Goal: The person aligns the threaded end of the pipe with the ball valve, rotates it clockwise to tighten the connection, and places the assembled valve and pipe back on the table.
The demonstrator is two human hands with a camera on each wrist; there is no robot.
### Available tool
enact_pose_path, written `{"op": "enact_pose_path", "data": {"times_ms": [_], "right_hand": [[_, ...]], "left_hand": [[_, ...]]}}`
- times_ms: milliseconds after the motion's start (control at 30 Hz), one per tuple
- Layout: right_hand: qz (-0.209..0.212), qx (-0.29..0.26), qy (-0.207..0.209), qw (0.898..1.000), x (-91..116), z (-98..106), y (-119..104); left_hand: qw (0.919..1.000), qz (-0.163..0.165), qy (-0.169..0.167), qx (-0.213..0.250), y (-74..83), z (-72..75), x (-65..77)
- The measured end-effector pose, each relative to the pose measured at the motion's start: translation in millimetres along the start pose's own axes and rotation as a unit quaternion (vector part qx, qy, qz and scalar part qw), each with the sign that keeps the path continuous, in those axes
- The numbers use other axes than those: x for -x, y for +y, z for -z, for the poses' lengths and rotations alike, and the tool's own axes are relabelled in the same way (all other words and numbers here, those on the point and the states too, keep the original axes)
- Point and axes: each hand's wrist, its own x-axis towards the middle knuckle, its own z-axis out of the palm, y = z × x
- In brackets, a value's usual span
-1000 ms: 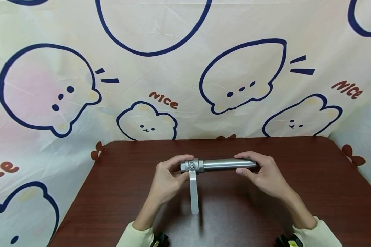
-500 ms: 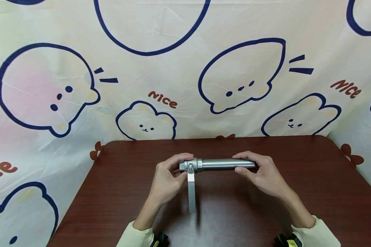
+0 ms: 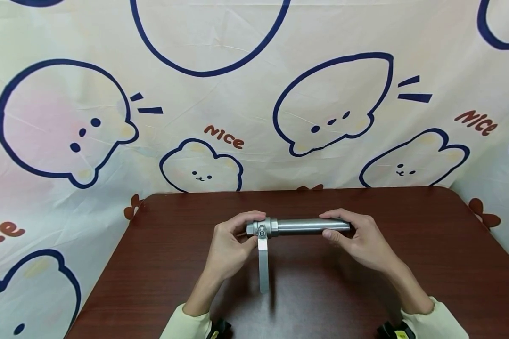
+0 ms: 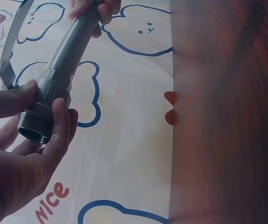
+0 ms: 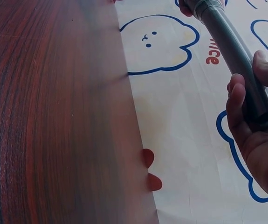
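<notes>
A metal ball valve (image 3: 263, 227) with a long flat lever handle (image 3: 263, 268) is joined to a smooth steel pipe (image 3: 301, 226). The two are held level above the table, and the lever points toward me. My left hand (image 3: 231, 245) grips the valve body at the left end, thumb and fingers on opposite sides. In the left wrist view the valve's open threaded end (image 4: 33, 128) faces out between the fingers. My right hand (image 3: 365, 240) holds the pipe's right end between thumb and fingers. The right wrist view shows the pipe's end (image 5: 266, 112) near the palm.
Below the hands is a dark brown wooden table (image 3: 174, 273) with rounded far corners. Behind it hangs a pale cloth backdrop (image 3: 254, 103) printed with blue-outlined cartoon shapes. Light sleeves and dark wrist straps show at the bottom of the head view.
The valve and pipe have shifted very slightly left, and the lever's lower end has swung a little to the left. Both hands keep the same grip.
</notes>
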Motion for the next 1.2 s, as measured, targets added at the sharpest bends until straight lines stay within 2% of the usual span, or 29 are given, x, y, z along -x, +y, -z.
{"op": "enact_pose_path", "data": {"times_ms": [167, 333, 567, 767, 1200], "right_hand": [[0.005, -0.004, 0.009, 1.000, 0.1, -1.2, -0.6], [0.034, -0.022, 0.029, 0.999, 0.1, -2.7, -2.3], [0.059, 0.006, 0.053, 0.997, -0.4, -5.0, -2.4], [0.076, 0.006, 0.059, 0.995, -0.7, -4.4, 1.1], [0.070, 0.006, 0.063, 0.996, -0.3, -5.5, -1.1]], "left_hand": [[0.9999, 0.004, 0.012, 0.002, -0.9, -0.4, -0.2], [0.9996, 0.016, 0.020, 0.004, -0.6, -0.6, -0.9], [0.9995, 0.017, 0.026, 0.000, 0.5, -0.8, -1.0], [0.9994, 0.023, 0.026, -0.002, 0.8, -0.4, -1.0], [0.9996, 0.023, 0.016, 0.005, 1.1, 0.4, 0.5]]}}
